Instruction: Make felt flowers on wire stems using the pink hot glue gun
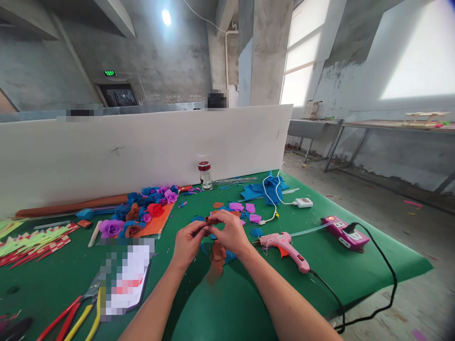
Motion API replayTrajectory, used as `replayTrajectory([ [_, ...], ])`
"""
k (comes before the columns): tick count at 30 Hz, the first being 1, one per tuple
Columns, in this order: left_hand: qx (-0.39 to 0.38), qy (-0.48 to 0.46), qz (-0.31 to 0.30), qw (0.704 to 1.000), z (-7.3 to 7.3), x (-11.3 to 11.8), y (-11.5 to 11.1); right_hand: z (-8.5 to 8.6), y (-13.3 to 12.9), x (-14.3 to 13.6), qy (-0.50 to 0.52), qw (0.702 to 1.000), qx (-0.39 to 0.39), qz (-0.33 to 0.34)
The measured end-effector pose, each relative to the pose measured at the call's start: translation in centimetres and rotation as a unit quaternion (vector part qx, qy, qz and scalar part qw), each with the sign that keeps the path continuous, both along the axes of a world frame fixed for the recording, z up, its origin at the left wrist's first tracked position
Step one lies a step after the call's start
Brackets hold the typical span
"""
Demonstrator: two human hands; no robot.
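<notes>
My left hand (pixel 189 242) and my right hand (pixel 227 231) meet above the middle of the green table, their fingertips pinched round a small brown rolled piece (pixel 207 220). Most of that piece is hidden by the fingers. Brown petal pieces (pixel 218 255) lie just below the hands, with blue ones partly under them. Beyond my right hand are purple petal pieces (pixel 255 218). A pink glue gun (pixel 284 245) rests on its side to the right, its nozzle toward my right wrist.
Finished paper flowers (pixel 149 208) sit at the left, near a phone (pixel 131 279) and pliers (pixel 83 303). A glass jar (pixel 205 176) stands by the white partition (pixel 142 156). A pink power strip (pixel 344 233) with a black cable lies right. Blue paper (pixel 263 188) lies behind.
</notes>
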State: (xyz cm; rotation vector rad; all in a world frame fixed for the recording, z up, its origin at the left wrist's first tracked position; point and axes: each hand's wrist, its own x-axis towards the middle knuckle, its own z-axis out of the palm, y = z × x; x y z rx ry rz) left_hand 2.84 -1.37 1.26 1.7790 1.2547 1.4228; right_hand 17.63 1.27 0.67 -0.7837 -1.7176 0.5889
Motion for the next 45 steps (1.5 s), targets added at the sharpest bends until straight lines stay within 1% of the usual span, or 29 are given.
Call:
replayTrajectory([
  [4, -0.051, -0.043, -0.015, 0.998, -0.1, 0.4, -0.1, 0.2, 0.0, 0.1, 0.028, 1.0, -0.015, -0.003],
  [7, -0.09, -0.063, -0.024, 0.994, 0.0, 0.5, -0.1, 0.2, 0.0, 0.1, 0.059, 0.997, -0.042, 0.003],
  [9, -0.103, -0.088, -0.025, 0.99, 0.0, 0.5, -0.2, 0.2, 0.2, 0.1, 0.076, 0.994, -0.072, 0.017],
  [13, -0.136, -0.178, -0.011, 0.975, 0.1, 0.5, 0.0, 0.2, 0.7, 0.2, 0.132, 0.979, -0.144, 0.066],
  [15, -0.154, -0.211, -0.01, 0.965, 0.1, 0.5, 0.1, 0.2, 0.9, 0.2, 0.154, 0.971, -0.163, 0.077],
  [18, -0.174, -0.238, -0.02, 0.955, 0.0, 0.5, 0.2, 0.0, 1.0, 0.1, 0.17, 0.967, -0.171, 0.083],
  [27, -0.194, -0.219, -0.056, 0.955, -0.4, 1.0, -0.1, -0.6, 0.8, -0.6, 0.184, 0.95, -0.23, 0.103],
  [34, -0.211, -0.199, -0.074, 0.954, -0.2, 1.3, -0.4, -0.6, 0.8, -0.5, 0.17, 0.962, -0.206, 0.06],
  [37, -0.21, -0.195, -0.073, 0.955, -0.3, 1.3, -0.4, -0.3, 0.5, -0.6, 0.181, 0.958, -0.211, 0.073],
  [42, -0.199, -0.194, -0.077, 0.957, -0.3, 1.4, -0.5, -0.1, 0.3, -0.6, 0.198, 0.945, -0.242, 0.098],
  [45, -0.191, -0.187, -0.077, 0.961, -0.2, 1.4, -0.5, -0.2, 0.4, -0.6, 0.178, 0.955, -0.222, 0.086],
])
